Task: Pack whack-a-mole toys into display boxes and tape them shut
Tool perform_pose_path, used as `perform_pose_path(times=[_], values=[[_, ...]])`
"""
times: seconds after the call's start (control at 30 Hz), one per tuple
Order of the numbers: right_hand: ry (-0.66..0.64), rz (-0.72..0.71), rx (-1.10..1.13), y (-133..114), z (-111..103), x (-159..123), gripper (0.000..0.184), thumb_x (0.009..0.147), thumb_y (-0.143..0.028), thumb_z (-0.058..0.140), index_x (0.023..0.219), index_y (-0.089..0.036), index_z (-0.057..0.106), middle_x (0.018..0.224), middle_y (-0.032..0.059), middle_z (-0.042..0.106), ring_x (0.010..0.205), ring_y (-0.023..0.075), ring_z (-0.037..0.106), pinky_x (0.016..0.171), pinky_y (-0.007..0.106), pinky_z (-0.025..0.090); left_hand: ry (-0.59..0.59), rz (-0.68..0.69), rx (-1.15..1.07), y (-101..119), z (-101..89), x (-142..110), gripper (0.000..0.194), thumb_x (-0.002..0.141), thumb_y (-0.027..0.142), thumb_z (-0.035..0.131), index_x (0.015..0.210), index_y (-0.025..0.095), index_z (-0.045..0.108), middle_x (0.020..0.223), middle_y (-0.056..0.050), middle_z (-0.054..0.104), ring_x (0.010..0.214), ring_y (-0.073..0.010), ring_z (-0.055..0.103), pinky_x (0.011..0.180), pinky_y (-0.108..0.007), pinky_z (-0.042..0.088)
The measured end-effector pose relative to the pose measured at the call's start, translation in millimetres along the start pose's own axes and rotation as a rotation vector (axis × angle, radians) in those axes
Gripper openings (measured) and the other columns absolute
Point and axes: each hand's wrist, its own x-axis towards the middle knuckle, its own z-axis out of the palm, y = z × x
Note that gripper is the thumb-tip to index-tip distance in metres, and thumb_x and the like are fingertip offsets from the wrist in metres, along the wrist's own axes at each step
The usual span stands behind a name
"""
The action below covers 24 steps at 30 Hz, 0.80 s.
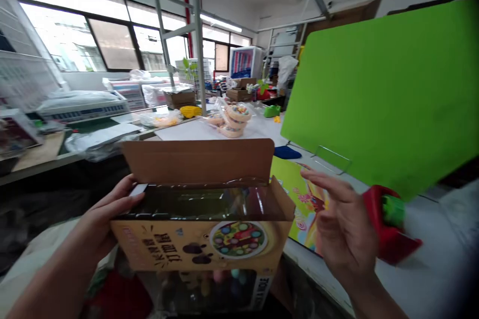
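Note:
A printed cardboard toy box [194, 246] with a round picture of coloured buttons sits in front of me. Its long brown lid flap [202, 161] stands up, and a clear plastic window shows dark space inside. My left hand [112, 209] grips the left end of the box, its fingers over the top edge beside a small white flap. To the right of the box, my right hand [344, 224] is apart from it, holding nothing, with its fingers loosely spread. Beneath and behind that hand is a colourful printed sheet or board [299, 194].
A red tape dispenser [389, 224] with green tape stands right of my right hand. A large green board [385, 94] leans upright behind it, near a wire stand [331, 157]. Bagged round toys [234, 117] lie farther back on the white table. A metal post [198, 40] rises beyond.

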Motion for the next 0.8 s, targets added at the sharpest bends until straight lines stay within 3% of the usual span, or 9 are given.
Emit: perform_pose_path(times=[0.1, 0.17, 0.23, 0.33, 0.4, 0.5, 0.6, 0.67, 0.8], values=[[-0.149, 0.136, 0.17, 14.6, 23.3, -17.1, 0.046, 0.103, -0.044, 0.047, 0.146, -0.027, 0.047, 0.151, 0.0115, 0.052, 0.141, 0.0313, 0.048, 0.116, 0.054, 0.042, 0.003, -0.183, -0.116, 4.5, -0.3, 3.0, 0.073, 0.063, 0.038, 0.089, 0.131, 0.032, 0.064, 0.111, 0.001, 0.08, 0.085, -0.0278, 0.079, 0.061, -0.025, 0.063], [-0.163, 0.177, 0.27, 13.3, 38.8, -22.6, 0.05, 0.103, -0.04, 0.049, 0.151, -0.028, 0.041, 0.157, 0.0101, 0.047, 0.143, 0.0295, 0.047, 0.115, 0.051, 0.045, 0.034, -0.194, -0.14, 5.8, 0.9, 2.3, 0.075, 0.063, 0.035, 0.09, 0.133, 0.032, 0.063, 0.114, 0.0, 0.079, 0.084, -0.0251, 0.078, 0.062, -0.023, 0.062], [-0.142, 0.137, 0.304, 9.0, 49.1, -22.5, 0.048, 0.102, -0.034, 0.051, 0.149, -0.029, 0.043, 0.156, 0.0084, 0.048, 0.144, 0.0281, 0.045, 0.116, 0.051, 0.043, 0.073, -0.197, -0.147, 6.2, 1.2, 0.8, 0.076, 0.06, 0.033, 0.091, 0.131, 0.031, 0.063, 0.114, -0.001, 0.079, 0.078, -0.0228, 0.077, 0.059, -0.022, 0.06], [-0.125, -0.055, 0.179, 7.2, 54.5, -16.9, 0.033, 0.098, -0.029, 0.055, 0.131, -0.028, 0.054, 0.138, 0.0076, 0.061, 0.139, 0.0294, 0.047, 0.115, 0.055, 0.04, 0.069, -0.178, -0.132, 5.8, 1.9, -1.6, 0.068, 0.064, 0.034, 0.088, 0.127, 0.03, 0.064, 0.113, -0.001, 0.078, 0.076, -0.022, 0.076, 0.055, -0.022, 0.058], [-0.112, -0.12, 0.078, 11.5, 54.8, -13.5, 0.024, 0.097, -0.027, 0.055, 0.12, -0.027, 0.056, 0.125, 0.0073, 0.065, 0.133, 0.0301, 0.049, 0.111, 0.055, 0.041, 0.072, -0.116, -0.123, 4.7, 4.7, -3.0, 0.056, 0.067, 0.034, 0.086, 0.12, 0.03, 0.068, 0.115, -0.001, 0.077, 0.083, -0.0224, 0.075, 0.059, -0.022, 0.058], [-0.065, -0.11, -0.023, 22.3, 55.0, -11.8, 0.016, 0.096, -0.028, 0.053, 0.112, -0.026, 0.056, 0.118, 0.0084, 0.06, 0.123, 0.03, 0.05, 0.103, 0.052, 0.044, 0.129, 0.067, -0.106, 1.0, 11.9, -4.0, 0.026, 0.068, 0.03, 0.083, 0.091, 0.025, 0.072, 0.121, 0.0, 0.075, 0.103, -0.0231, 0.071, 0.07, -0.02, 0.056], [-0.034, -0.111, -0.135, 31.8, 54.7, -12.4, 0.021, 0.097, -0.028, 0.051, 0.117, -0.024, 0.054, 0.118, 0.0104, 0.054, 0.114, 0.029, 0.051, 0.095, 0.049, 0.047, 0.093, 0.236, -0.063, -4.8, 17.8, -2.9, 0.008, 0.065, 0.026, 0.072, 0.073, 0.024, 0.068, 0.102, -0.002, 0.077, 0.122, -0.0278, 0.061, 0.088, -0.027, 0.054], [-0.038, -0.127, -0.193, 36.8, 53.5, -13.5, 0.027, 0.097, -0.028, 0.05, 0.124, -0.024, 0.051, 0.117, 0.0108, 0.055, 0.11, 0.0292, 0.053, 0.09, 0.048, 0.048, 0.039, 0.318, -0.032, -8.0, 19.1, -1.1, 0.012, 0.065, 0.027, 0.064, 0.074, 0.025, 0.071, 0.091, -0.004, 0.076, 0.128, -0.0312, 0.057, 0.098, -0.034, 0.05], [-0.025, -0.112, -0.206, 48.0, 46.3, -19.3, 0.027, 0.097, -0.031, 0.056, 0.123, -0.025, 0.054, 0.111, 0.0097, 0.061, 0.107, 0.0304, 0.058, 0.09, 0.048, 0.049, -0.069, 0.337, 0.091, -6.2, 15.4, 2.6, 0.026, 0.082, 0.042, 0.056, 0.083, 0.026, 0.077, 0.098, -0.007, 0.078, 0.134, -0.0359, 0.052, 0.105, -0.043, 0.045]])
